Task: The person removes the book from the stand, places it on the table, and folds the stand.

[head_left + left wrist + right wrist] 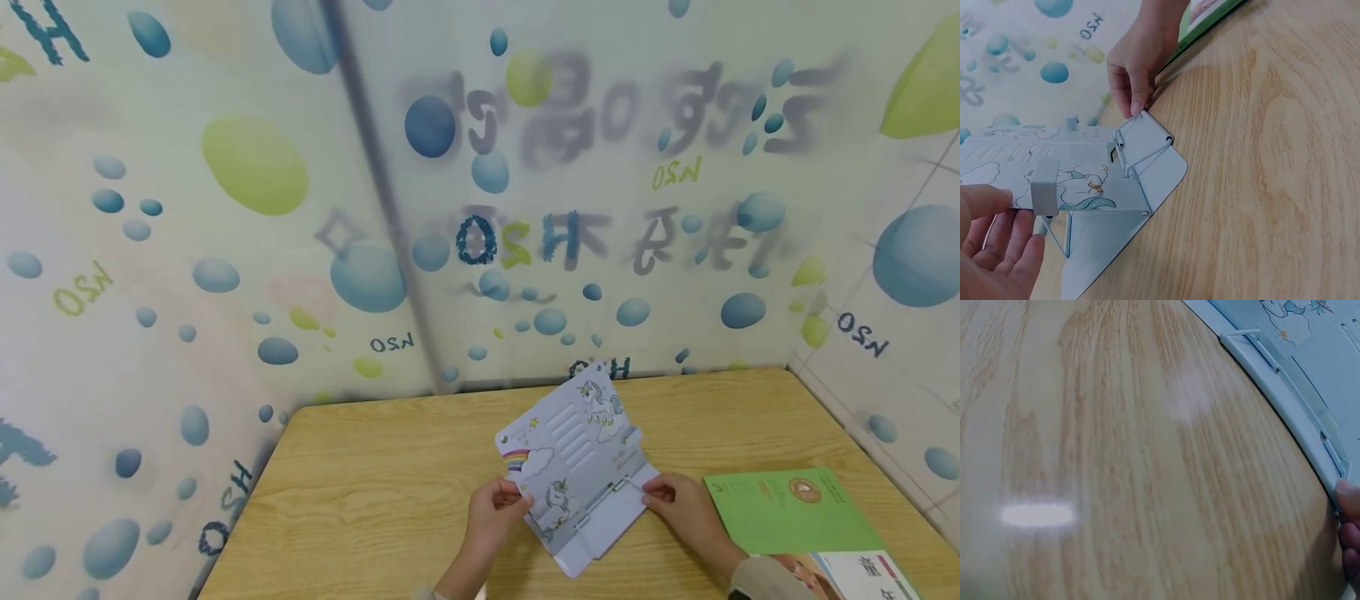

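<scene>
Between the two grips stands a pale, smooth, thin-panelled folding stand (573,442), printed with unicorns, slotted, with round-bent wire rods (1149,155) at its hinge. The left grip (495,512) pinches its panel's left edge; the right grip (682,504) pinches its lower right corner. Under both lies the wood-grained desk (360,467). The hinge edge runs obliquely from near the left grip out to the right grip; the panel's top points away, leftward.

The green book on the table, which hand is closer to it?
Right. The right hand is just left of the green book, pinching the unicorn stand's base edge. The left hand is farther away, gripping the stand's other side.
</scene>
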The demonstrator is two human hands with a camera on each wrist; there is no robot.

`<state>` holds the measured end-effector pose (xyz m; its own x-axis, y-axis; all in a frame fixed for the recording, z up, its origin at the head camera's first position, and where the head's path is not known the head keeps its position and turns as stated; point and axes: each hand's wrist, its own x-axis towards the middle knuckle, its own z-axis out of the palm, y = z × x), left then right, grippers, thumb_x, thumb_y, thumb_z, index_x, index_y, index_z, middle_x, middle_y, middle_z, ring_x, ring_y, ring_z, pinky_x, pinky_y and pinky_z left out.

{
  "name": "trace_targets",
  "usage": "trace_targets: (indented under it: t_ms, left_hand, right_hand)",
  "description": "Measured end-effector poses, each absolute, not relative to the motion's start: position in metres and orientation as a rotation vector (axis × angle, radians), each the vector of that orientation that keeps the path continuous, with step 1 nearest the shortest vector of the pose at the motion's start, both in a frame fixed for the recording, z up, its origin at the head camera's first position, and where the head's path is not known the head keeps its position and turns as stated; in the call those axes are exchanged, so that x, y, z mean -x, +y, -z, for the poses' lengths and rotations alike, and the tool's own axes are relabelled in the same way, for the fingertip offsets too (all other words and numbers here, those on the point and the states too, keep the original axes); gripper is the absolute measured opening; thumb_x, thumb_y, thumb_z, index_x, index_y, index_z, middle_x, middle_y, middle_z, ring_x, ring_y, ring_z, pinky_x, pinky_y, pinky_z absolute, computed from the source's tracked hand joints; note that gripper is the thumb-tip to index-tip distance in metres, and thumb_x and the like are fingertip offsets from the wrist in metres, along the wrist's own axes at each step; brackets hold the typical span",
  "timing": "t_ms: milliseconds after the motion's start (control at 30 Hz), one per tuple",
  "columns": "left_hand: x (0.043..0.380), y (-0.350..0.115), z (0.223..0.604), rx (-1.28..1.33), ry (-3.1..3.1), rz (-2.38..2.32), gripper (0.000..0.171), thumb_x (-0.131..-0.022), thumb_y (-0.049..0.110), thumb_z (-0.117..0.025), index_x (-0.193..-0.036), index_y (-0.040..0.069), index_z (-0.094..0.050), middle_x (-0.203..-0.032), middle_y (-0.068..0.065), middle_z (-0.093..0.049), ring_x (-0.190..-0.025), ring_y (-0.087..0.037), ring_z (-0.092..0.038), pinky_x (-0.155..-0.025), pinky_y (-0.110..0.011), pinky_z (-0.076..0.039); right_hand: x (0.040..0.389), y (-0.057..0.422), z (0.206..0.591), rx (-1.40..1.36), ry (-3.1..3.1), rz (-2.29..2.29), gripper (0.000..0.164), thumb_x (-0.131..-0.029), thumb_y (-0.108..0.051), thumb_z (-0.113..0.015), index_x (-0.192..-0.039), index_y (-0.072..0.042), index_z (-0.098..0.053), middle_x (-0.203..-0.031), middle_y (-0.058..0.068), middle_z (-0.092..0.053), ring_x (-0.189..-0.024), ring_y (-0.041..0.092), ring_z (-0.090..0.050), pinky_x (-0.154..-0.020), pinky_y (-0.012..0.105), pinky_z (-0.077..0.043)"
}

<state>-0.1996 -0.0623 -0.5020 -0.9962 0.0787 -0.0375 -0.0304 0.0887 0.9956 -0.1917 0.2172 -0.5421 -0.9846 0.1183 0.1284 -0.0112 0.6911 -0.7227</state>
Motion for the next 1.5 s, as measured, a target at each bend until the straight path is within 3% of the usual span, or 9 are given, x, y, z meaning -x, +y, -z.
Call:
trace_targets:
  t_ms: [633, 933, 1500]
  left_hand:
    - [0.189, -0.066, 0.496, -0.074, 2.144, -2.041, 0.014, -0.074, -0.007, -0.065, -0.08, -0.012, -0.054, -0.071, -0.003, -0.058, -0.061, -0.008, -0.053, -0.057, -0.018, -0.046]
    - [0.19, -0.068, 0.505, -0.106, 2.136, -1.97, 0.013, -0.072, -0.005, -0.067, -0.079, -0.009, -0.056, -0.072, -0.001, -0.058, -0.059, -0.01, -0.053, -0.056, -0.028, -0.052]
    - [0.176, -0.066, 0.499, -0.104, 2.079, -2.003, 0.017, -0.071, -0.005, -0.068, -0.078, -0.011, -0.054, -0.072, -0.001, -0.059, -0.062, -0.011, -0.054, -0.057, -0.03, -0.053]
  right_hand:
    - [0.202, 0.216, 0.544, 0.115, -2.803, -1.094, 0.011, -0.073, -0.002, -0.074, -0.081, -0.008, -0.068, -0.072, -0.003, -0.061, -0.067, 0.012, -0.053, -0.058, 0.027, -0.044]
    - [0.205, 0.216, 0.54, 0.117, -2.827, -1.133, 0.01, -0.075, -0.003, -0.072, -0.082, -0.009, -0.068, -0.079, -0.001, -0.063, -0.071, 0.012, -0.055, -0.062, 0.029, -0.045]
    - [0.217, 0.214, 0.539, 0.065, -2.819, -1.222, 0.01, -0.076, 0.003, -0.069, -0.082, -0.005, -0.068, -0.082, 0.003, -0.064, -0.073, 0.015, -0.055, -0.062, 0.03, -0.045]
